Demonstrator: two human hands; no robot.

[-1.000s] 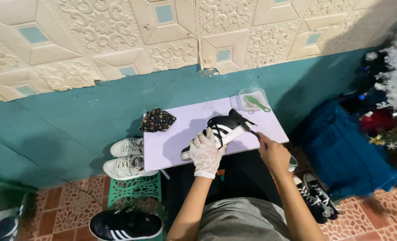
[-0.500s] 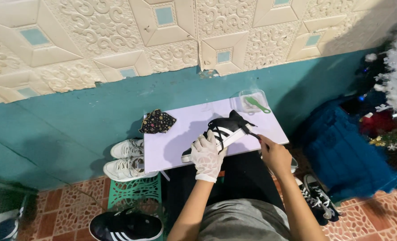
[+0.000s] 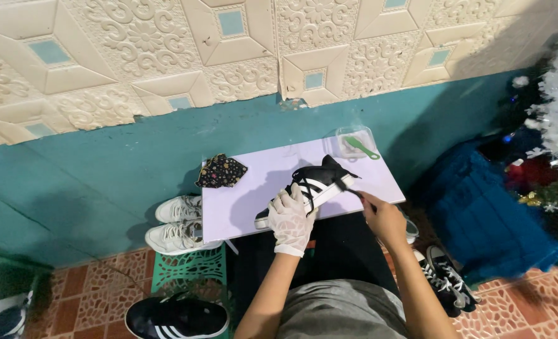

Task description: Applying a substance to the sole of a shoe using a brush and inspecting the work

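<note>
Gloved left hand (image 3: 289, 221) clamps black sneaker (image 3: 309, 188) steady on desk (image 3: 241, 207); right hand (image 3: 382, 216) grips brush (image 3: 348, 185) against heel.

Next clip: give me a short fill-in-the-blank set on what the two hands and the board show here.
1. The left hand, steadying the black sneaker, wears a white ____.
2. The right hand is ____, holding a small dark tool to the sneaker's heel.
3. The sneaker lies on a ____ board.
4. In the clear container lies a ____ brush.

Missing words: glove; bare; white; green
</note>
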